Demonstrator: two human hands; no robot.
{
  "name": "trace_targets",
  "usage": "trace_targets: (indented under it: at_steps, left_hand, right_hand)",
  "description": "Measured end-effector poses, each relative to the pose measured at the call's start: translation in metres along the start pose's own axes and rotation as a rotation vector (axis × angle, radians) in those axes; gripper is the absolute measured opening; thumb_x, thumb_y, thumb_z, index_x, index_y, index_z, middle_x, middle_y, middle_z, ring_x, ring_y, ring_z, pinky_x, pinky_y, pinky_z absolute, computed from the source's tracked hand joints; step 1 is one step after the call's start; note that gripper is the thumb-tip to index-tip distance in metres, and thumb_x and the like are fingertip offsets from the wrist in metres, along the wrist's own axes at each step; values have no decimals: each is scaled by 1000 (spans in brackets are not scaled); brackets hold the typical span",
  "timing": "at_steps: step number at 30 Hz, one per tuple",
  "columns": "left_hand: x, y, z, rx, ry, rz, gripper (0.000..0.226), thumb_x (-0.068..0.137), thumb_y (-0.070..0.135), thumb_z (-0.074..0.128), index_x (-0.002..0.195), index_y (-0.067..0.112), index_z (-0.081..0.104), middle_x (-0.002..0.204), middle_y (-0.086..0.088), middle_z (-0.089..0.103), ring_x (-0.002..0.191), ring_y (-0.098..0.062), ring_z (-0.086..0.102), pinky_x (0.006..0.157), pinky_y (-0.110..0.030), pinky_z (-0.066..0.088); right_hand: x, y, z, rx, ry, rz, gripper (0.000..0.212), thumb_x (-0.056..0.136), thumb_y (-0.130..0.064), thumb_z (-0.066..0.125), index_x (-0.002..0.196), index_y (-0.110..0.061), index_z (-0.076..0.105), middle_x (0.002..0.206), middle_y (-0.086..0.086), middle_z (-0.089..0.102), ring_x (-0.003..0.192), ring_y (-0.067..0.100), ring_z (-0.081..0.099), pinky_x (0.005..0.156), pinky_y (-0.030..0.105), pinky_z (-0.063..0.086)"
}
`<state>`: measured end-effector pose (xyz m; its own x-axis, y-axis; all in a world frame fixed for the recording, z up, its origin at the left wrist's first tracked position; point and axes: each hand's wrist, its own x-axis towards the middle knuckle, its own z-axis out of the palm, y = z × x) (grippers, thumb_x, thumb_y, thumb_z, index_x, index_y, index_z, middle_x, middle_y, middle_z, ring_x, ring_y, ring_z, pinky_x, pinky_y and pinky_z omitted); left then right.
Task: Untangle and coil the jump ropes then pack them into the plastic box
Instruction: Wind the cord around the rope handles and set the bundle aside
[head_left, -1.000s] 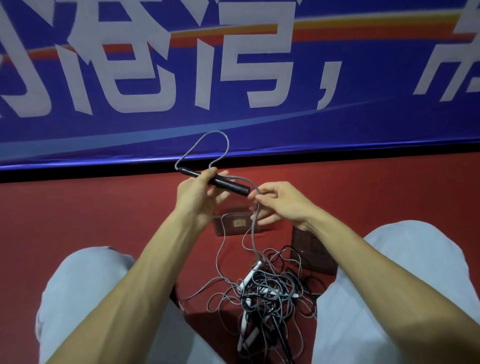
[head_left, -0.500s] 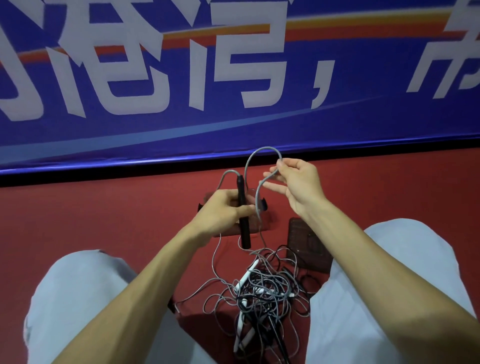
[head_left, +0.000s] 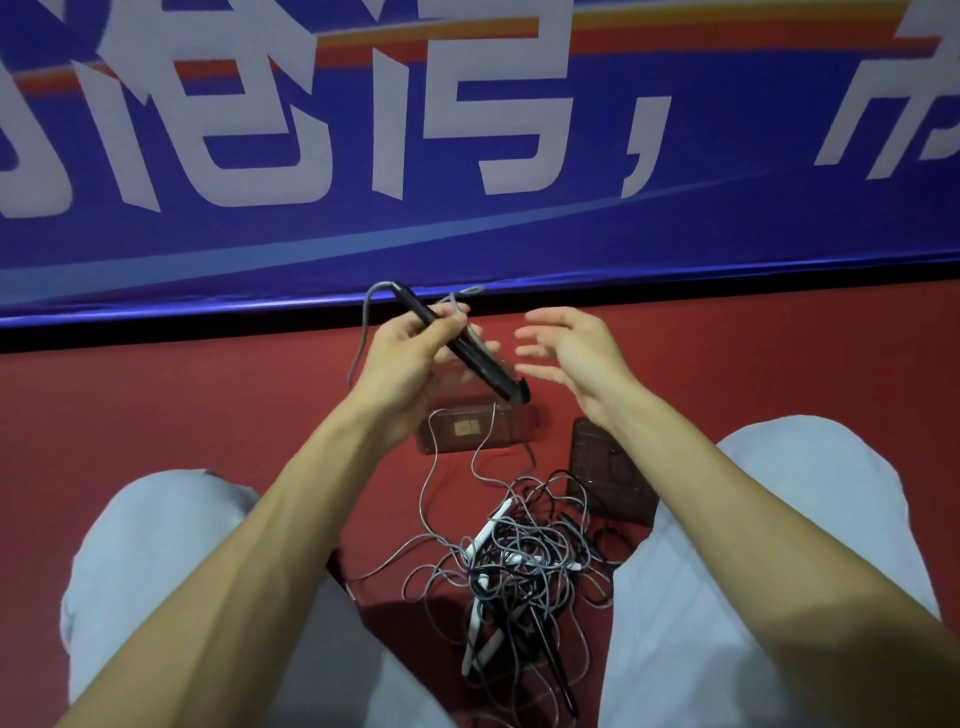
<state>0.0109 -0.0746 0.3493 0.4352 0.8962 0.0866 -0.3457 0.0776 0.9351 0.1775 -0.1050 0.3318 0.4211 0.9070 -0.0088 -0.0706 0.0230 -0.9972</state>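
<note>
On the red floor (head_left: 156, 415) below a blue banner (head_left: 467, 234), the left hand (head_left: 410, 358) grips a black handle (head_left: 467, 353) with a loop of grey cord (head_left: 364, 317). The right hand (head_left: 571, 348) has just let the cord go, and its fingers are spread apart. The other ropes (head_left: 519, 566) lie tangled beside the plastic box (head_left: 467, 431), so I think the coiling has only begun.

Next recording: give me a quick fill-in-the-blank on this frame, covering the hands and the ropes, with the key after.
1. The slim jump rope handle gripped by the left hand is ___ in colour.
2. The right hand, fingers spread, holds ___.
3. The tangled pile of grey and black ropes lies on a floor coloured ___.

Missing words: black; nothing; red.
</note>
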Motion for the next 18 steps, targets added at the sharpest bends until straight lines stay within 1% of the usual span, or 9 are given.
trace_targets:
  at_steps: [3, 4, 6, 8, 10, 11, 13, 15, 18]
  left_hand:
    - [3, 2, -4, -141, 40, -12, 4, 98, 7, 52, 97, 6, 56, 75, -4, 65, 78, -21, 73, 65, -33, 61]
    - [5, 3, -6, -199, 59, -17, 6, 98, 8, 53, 94, 5, 56, 76, -6, 64, 79, -22, 74, 64, -34, 61]
    - [8, 5, -12, -298, 105, -26, 10, 98, 9, 54, 89, 5, 57, 81, -9, 63, 81, -23, 74, 64, -35, 60]
    - [10, 5, -16, -369, 141, -26, 10, 98, 9, 55, 89, 5, 57, 88, -11, 64, 81, -23, 74, 66, -37, 61]
    - [11, 5, -18, -396, 178, -25, 10, 98, 9, 55, 90, 4, 57, 92, -12, 64, 79, -23, 74, 69, -39, 61]
    - [12, 4, -18, -394, 199, -24, 9, 98, 9, 55, 92, 4, 57, 90, -11, 64, 78, -22, 74, 70, -39, 62]
    - [12, 4, -19, -350, 241, -11, 6, 99, 10, 54, 100, 4, 55, 89, -10, 65, 78, -22, 73, 72, -39, 62]
    - [13, 2, -21, -255, 285, 2, 6, 100, 12, 54, 101, 5, 54, 93, -10, 68, 80, -22, 73, 71, -38, 62]
    - [13, -3, -23, -214, 312, -51, 10, 102, 16, 50, 96, 8, 55, 94, -10, 69, 79, -21, 71, 66, -34, 61]
  right_hand:
    - [-4, 10, 2, -298, -234, -37, 49, 81, 19, 43, 109, -14, 64, 99, 1, 67, 94, 13, 60, 74, 19, 49]
    - [-5, 12, 1, -371, -303, -38, 48, 81, 18, 47, 109, -16, 65, 96, -2, 66, 90, 10, 60, 75, 18, 46]
    - [-8, 16, 1, -449, -418, -17, 37, 86, 8, 57, 111, -18, 65, 99, -5, 67, 88, 8, 61, 77, 20, 47]
    - [-11, 19, 2, -504, -472, -4, 25, 91, -2, 60, 110, -18, 64, 102, -5, 68, 87, 11, 65, 71, 21, 50]
    - [-13, 21, 5, -575, -451, -6, 13, 95, -5, 57, 106, -8, 63, 95, 4, 68, 80, 16, 67, 64, 26, 52]
    - [-13, 21, 6, -630, -401, -16, 11, 95, -4, 55, 103, -3, 64, 90, 8, 67, 76, 18, 66, 65, 32, 54]
    - [-11, 21, 5, -691, -275, -51, 11, 95, -2, 55, 98, -3, 65, 82, 11, 66, 68, 20, 65, 67, 39, 58]
    - [-9, 19, 1, -611, -188, -84, 13, 93, -1, 57, 92, -9, 67, 79, 11, 66, 64, 19, 66, 64, 39, 60]
    - [-10, 11, -1, -353, -143, -102, 14, 93, 0, 58, 93, -11, 66, 80, 12, 65, 63, 19, 68, 61, 39, 61]
